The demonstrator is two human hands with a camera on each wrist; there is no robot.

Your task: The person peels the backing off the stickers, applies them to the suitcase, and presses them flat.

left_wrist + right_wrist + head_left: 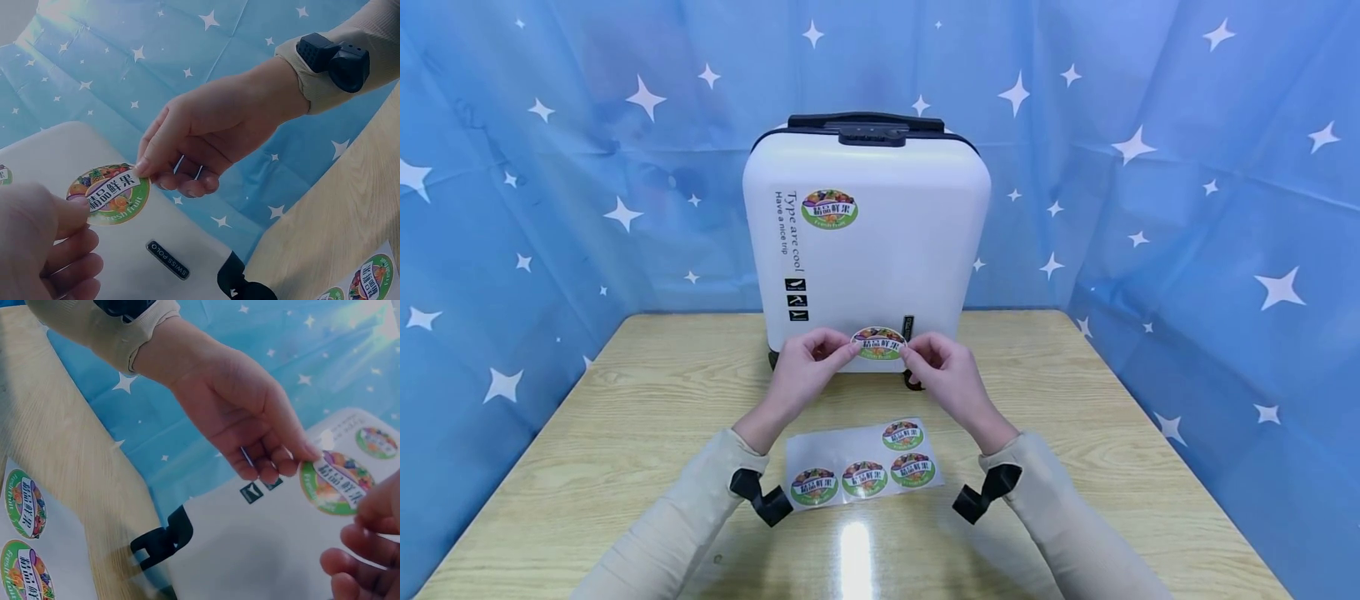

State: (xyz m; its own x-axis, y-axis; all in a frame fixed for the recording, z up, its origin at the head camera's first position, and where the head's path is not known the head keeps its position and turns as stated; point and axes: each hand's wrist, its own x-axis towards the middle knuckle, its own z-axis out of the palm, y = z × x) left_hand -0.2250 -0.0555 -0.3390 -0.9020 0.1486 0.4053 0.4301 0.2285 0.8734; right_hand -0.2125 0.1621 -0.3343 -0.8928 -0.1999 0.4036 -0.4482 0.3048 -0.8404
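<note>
An oval fruit sticker (pixel 880 344) is stretched between both hands, in front of the lower part of a white suitcase (pixel 895 250). My left hand (pixel 805 367) pinches its left end between thumb and forefinger; my right hand (pixel 951 375) pinches the right end the same way. Both wrist views show the sticker's printed face, with fruit on top and a green band below. Another such sticker (pixel 829 209) is on the suitcase's upper left, beside printed lettering. Below the hands, a white backing sheet (pixel 831 450) lies on the table with several stickers on it.
The suitcase stands upright at the back of the wooden table (pixel 685 400), its black handle (pixel 865 122) on top. A small black name badge (pixel 167 260) sits low on its front. Blue curtains (pixel 587 167) with white stars surround the table.
</note>
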